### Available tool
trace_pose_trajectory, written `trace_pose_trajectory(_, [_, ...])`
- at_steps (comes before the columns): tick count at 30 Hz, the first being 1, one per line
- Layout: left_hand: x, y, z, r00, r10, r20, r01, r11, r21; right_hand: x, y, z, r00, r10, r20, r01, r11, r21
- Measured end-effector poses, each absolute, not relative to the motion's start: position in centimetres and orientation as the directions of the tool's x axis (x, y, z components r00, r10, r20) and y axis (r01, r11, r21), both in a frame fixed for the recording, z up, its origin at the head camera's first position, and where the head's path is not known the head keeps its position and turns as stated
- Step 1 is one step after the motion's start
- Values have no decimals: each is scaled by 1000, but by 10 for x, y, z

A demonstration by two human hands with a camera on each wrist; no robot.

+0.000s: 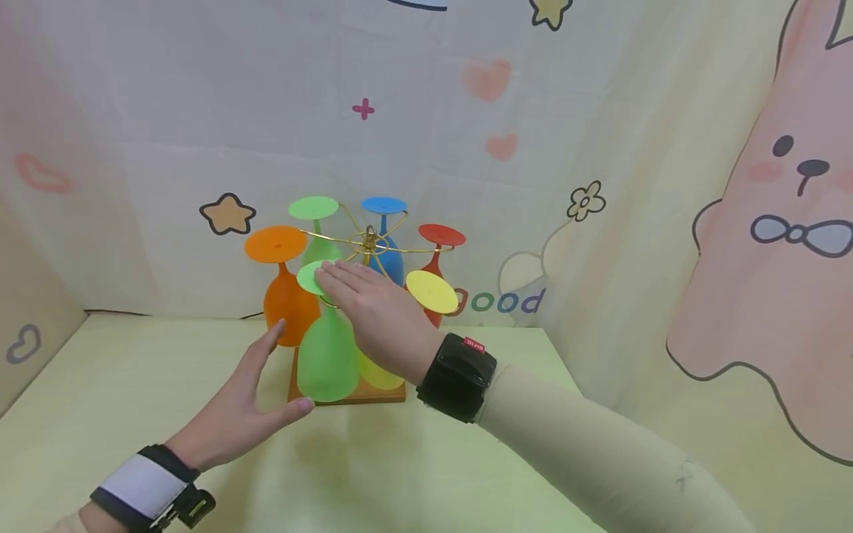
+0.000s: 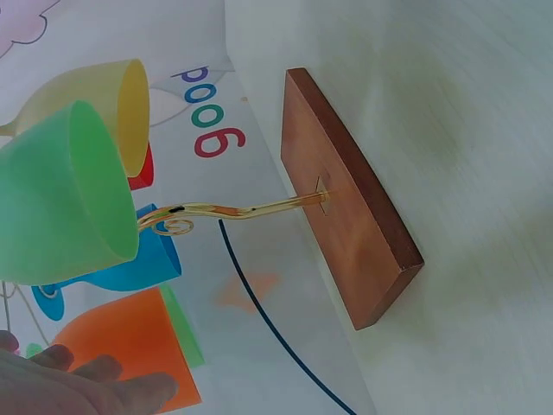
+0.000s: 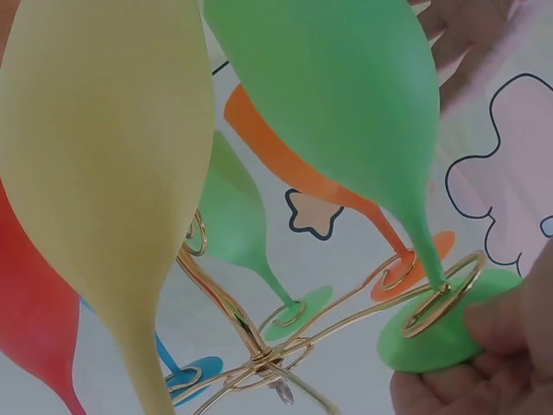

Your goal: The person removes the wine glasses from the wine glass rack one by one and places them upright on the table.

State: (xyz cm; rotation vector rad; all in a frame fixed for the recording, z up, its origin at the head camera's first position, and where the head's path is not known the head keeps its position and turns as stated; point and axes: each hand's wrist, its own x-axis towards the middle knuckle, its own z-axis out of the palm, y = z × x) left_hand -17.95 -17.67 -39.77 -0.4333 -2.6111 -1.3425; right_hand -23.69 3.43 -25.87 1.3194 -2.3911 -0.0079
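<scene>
Green, front position: found goblet [image 1: 329, 363] hung mouth-down from gold rack [image 1: 369, 240], stem inside wire loop, evidently so the foot bears its weight. Found foot pinched between thumb and fingers of right hand [image 1: 376, 307], likely for control. Noted left hand [image 1: 233, 418] spread, apparently holding nothing, perhaps ready to steady. Noted orange goblet [image 1: 288, 300] and yellow goblet [image 1: 432, 291] crowding either side.
</scene>
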Motion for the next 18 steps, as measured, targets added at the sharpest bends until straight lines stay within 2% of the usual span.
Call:
trace_pose_trajectory(9, [-179, -177, -401, -945, 182, 273, 327, 556, 764, -241, 38, -259, -580, -728, 365, -731, 663, 163])
trace_pose_trajectory(18, [-177, -179, -403, -946, 181, 269, 324, 562, 761, -241, 48, -266, -582, -705, 405, -732, 671, 117])
